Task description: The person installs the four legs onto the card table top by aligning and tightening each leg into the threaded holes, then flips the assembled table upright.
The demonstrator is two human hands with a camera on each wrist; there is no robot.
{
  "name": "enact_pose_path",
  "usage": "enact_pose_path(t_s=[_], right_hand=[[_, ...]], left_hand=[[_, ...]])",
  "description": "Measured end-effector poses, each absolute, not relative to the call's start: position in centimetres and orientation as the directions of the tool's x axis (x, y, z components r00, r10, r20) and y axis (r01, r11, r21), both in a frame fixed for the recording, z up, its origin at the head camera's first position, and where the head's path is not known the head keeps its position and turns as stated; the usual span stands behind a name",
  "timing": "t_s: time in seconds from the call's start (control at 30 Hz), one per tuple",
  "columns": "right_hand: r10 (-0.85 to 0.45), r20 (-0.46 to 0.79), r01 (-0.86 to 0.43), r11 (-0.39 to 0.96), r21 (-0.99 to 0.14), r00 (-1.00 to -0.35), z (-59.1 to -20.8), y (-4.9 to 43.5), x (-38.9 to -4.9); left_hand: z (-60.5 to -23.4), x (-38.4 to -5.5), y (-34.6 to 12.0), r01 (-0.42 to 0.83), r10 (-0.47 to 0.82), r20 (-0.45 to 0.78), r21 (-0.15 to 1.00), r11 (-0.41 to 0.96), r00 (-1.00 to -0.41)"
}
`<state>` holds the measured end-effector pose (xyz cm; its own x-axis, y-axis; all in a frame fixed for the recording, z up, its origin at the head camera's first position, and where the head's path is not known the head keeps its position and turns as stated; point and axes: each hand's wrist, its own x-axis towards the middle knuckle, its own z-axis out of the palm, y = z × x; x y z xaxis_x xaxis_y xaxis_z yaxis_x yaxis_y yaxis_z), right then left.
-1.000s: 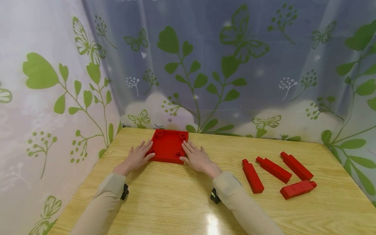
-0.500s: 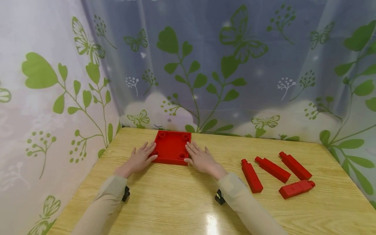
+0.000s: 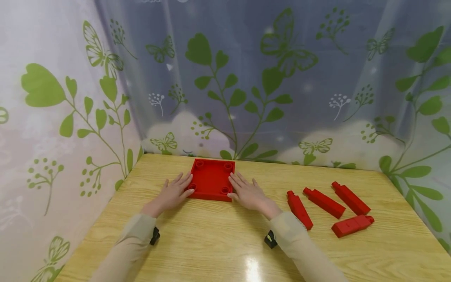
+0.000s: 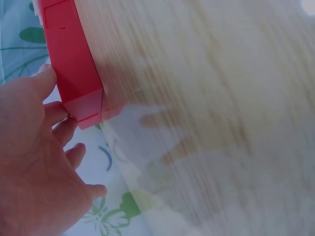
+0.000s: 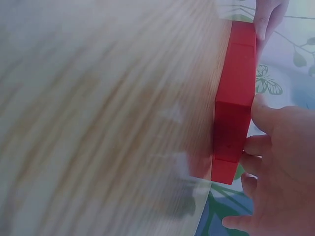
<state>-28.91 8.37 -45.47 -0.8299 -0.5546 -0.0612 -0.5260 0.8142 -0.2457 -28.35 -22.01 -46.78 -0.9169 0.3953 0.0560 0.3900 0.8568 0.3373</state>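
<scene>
A square red plastic board (image 3: 210, 180) with a raised rim and a round socket at each corner lies flat near the back of the table, sockets up. My left hand (image 3: 172, 193) touches its left side with straight, spread fingers. On the opposite side, my right hand (image 3: 249, 193) lies against the right edge in the same way, its thumb by the near right corner. In the left wrist view, the thumb and fingers meet the red side wall (image 4: 74, 54). The right wrist view has the fingertips at the board's side wall (image 5: 231, 130), with the left hand beyond.
Several red square-sided legs (image 3: 324, 202) with notched, narrower ends lie loose on the right of the wooden table (image 3: 211, 243). A patterned curtain (image 3: 275, 117) hangs right behind the table's back edge, and another stands along the left side.
The board has slid to the right and slightly towards me, with both hands moving along against its sides. The loose legs stay where they were on the table.
</scene>
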Motion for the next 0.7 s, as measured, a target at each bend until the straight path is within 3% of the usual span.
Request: enact_pose_path(t_s=[0.7], right_hand=[[-0.549, -0.111, -0.516, 0.825, -0.233, -0.828, -45.0, 13.2, -27.4]], left_hand=[[-46.6, -27.9, -18.5, 0.457, 0.485, 0.024, 0.379, 0.805, -0.874]])
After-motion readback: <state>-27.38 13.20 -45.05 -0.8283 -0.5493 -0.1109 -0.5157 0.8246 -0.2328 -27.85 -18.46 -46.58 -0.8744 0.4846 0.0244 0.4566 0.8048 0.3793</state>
